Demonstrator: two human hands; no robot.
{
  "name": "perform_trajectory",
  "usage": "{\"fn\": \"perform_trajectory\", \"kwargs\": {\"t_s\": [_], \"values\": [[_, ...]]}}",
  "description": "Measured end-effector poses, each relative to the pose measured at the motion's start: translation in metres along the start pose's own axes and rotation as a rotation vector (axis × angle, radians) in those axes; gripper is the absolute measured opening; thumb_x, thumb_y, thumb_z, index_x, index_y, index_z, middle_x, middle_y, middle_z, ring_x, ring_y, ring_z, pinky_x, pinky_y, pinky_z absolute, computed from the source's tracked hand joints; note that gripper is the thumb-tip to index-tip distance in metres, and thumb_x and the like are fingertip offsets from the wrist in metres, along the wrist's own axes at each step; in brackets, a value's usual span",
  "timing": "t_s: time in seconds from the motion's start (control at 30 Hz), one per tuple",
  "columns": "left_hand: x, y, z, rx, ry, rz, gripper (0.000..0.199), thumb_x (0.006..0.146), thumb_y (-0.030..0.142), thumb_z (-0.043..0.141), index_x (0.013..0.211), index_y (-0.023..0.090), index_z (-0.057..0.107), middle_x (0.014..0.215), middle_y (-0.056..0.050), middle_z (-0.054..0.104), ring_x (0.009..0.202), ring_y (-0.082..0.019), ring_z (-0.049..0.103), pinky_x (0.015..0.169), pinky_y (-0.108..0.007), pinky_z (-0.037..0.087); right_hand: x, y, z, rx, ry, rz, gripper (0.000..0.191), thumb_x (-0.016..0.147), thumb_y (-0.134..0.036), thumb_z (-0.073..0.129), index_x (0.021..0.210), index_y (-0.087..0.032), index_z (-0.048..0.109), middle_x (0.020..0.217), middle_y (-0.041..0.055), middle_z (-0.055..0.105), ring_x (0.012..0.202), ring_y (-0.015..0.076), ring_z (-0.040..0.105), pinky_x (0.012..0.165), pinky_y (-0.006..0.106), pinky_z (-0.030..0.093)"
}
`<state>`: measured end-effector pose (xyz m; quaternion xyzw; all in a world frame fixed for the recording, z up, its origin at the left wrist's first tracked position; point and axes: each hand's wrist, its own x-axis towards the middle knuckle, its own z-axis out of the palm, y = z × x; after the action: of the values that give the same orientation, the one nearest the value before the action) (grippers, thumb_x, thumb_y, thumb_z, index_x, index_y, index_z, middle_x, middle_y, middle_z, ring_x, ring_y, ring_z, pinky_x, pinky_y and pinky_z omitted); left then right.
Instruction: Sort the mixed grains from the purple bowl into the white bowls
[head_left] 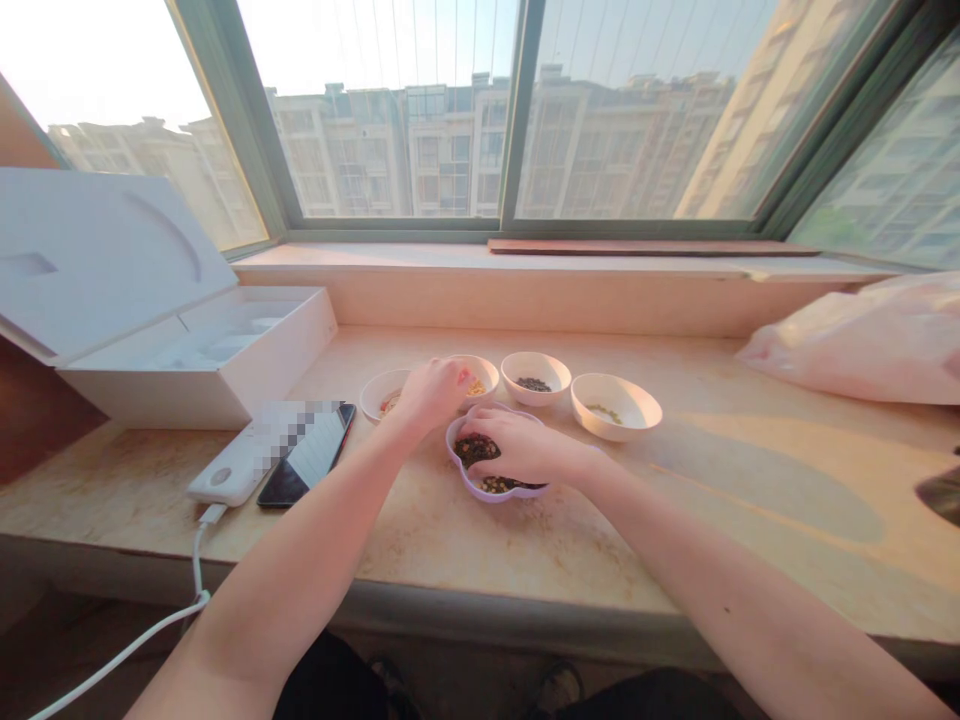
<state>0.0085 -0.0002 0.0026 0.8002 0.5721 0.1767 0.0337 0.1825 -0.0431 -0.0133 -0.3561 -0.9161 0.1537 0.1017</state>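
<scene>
My left hand (436,392) is above a white bowl (486,372) of small yellow bits, its fingers drawn together; what they hold, if anything, I cannot make out. A lilac bowl with a wavy rim (510,495) stands nearest to me, filled with mixed dark and pale seeds or beans (480,452). Into it reaches my right hand (510,445), thumb and fingers apart over the mix. Partly behind my left wrist is another white bowl (373,395) with reddish bits. Two more white bowls sit to the right, one with dark grains (534,385), the other with a few greenish ones (604,412).
At the left a black phone (307,460) lies beside a white power bank (232,470) with a white cable (196,560). Behind them stands an open white box (277,360). A pale plastic bag (862,340) rests at the right, below the windows. The counter's front edge is close to me.
</scene>
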Motion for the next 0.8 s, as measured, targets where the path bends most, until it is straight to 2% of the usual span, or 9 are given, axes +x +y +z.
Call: {"fn": "perform_trajectory", "kwargs": {"t_s": [0.17, 0.27, 0.4, 0.57, 0.8], "values": [[0.000, 0.000, 0.002, -0.004, 0.010, 0.023, 0.032, 0.098, 0.029, 0.046, 0.086, 0.019, 0.074, 0.090, -0.011, 0.077, 0.078, -0.023, 0.068, 0.067, -0.030, 0.043, 0.006, -0.003, 0.004, -0.029, 0.012, 0.062, 0.009, 0.087, -0.022, 0.066, 0.090, -0.021, 0.074, 0.099, 0.0054, 0.073, 0.093, 0.0218, 0.066, 0.078, 0.031, 0.048], [-0.001, 0.001, 0.002, -0.007, 0.004, 0.028, 0.031, 0.098, 0.028, 0.047, 0.085, 0.019, 0.074, 0.090, -0.011, 0.077, 0.077, -0.022, 0.067, 0.066, -0.030, 0.042, 0.006, -0.004, 0.004, -0.039, -0.003, 0.119, 0.013, 0.090, -0.024, 0.065, 0.085, -0.020, 0.075, 0.092, 0.0047, 0.073, 0.083, 0.0187, 0.065, 0.071, 0.029, 0.046], [-0.002, 0.004, -0.001, -0.012, -0.015, 0.030, 0.030, 0.097, 0.027, 0.048, 0.085, 0.018, 0.073, 0.087, -0.011, 0.076, 0.075, -0.021, 0.066, 0.066, -0.029, 0.041, 0.004, -0.003, 0.005, -0.050, -0.008, 0.103, 0.017, 0.092, -0.025, 0.063, 0.083, -0.021, 0.077, 0.087, 0.0048, 0.074, 0.076, 0.0197, 0.065, 0.064, 0.031, 0.044], [-0.003, 0.004, -0.002, -0.027, -0.001, 0.054, 0.030, 0.098, 0.028, 0.048, 0.084, 0.018, 0.073, 0.088, -0.011, 0.076, 0.075, -0.021, 0.066, 0.067, -0.029, 0.042, 0.003, 0.004, 0.005, -0.007, 0.019, 0.043, 0.018, 0.089, -0.019, 0.062, 0.087, -0.025, 0.079, 0.093, 0.0038, 0.077, 0.083, 0.0233, 0.068, 0.073, 0.035, 0.050], [-0.002, 0.002, 0.000, -0.051, 0.024, 0.104, 0.028, 0.097, 0.025, 0.049, 0.086, 0.018, 0.074, 0.091, -0.010, 0.076, 0.075, -0.021, 0.065, 0.069, -0.029, 0.044, -0.001, 0.006, 0.002, 0.127, 0.059, 0.051, 0.019, 0.085, -0.015, 0.061, 0.086, -0.026, 0.077, 0.095, 0.0023, 0.077, 0.087, 0.0231, 0.069, 0.083, 0.037, 0.055]]}}
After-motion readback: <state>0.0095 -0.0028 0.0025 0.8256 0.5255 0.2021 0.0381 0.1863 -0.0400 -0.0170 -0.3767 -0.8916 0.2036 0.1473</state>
